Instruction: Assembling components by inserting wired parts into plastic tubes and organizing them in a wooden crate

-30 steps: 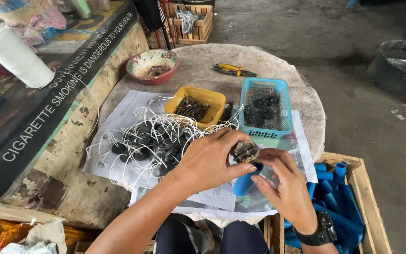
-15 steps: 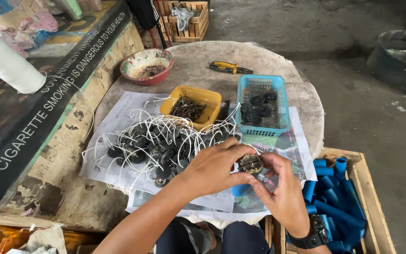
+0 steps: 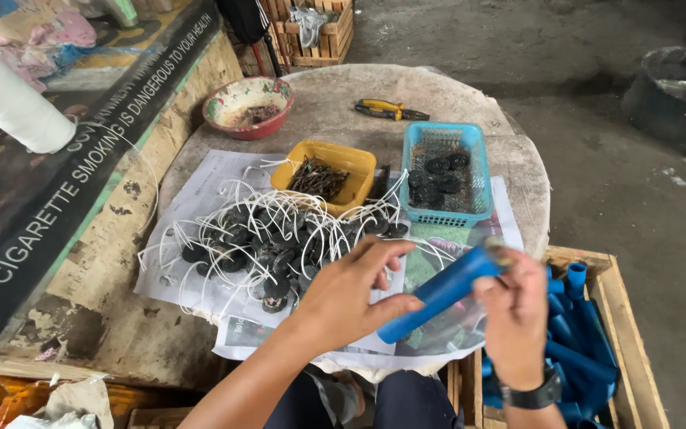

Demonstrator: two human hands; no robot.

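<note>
Holding blue tube (image 3: 438,291) slanted over tabletop (image 3: 335,103), left hand (image 3: 351,294) fingers clamped low, right hand (image 3: 514,314) fingers pinched round its top end, probably steadying it near black discs (image 3: 263,238).

Rough workshop, makeshift and likely open-air. Bare concrete floor (image 3: 597,175), dusty and stained, across the upper right of the frame. Round worn counter (image 3: 438,95) at centre, spread with newspaper (image 3: 192,199). On it, a heap of black parts with white cords (image 3: 271,238), a yellow tray (image 3: 343,163) of dark bits, a blue basket (image 3: 478,199) of black discs, pliers (image 3: 389,110) further up. Wooden crate (image 3: 621,318) of blue pipes (image 3: 589,365) at lower right, another crate (image 3: 319,36) at top. Dark tub (image 3: 676,95) at far right.
</note>
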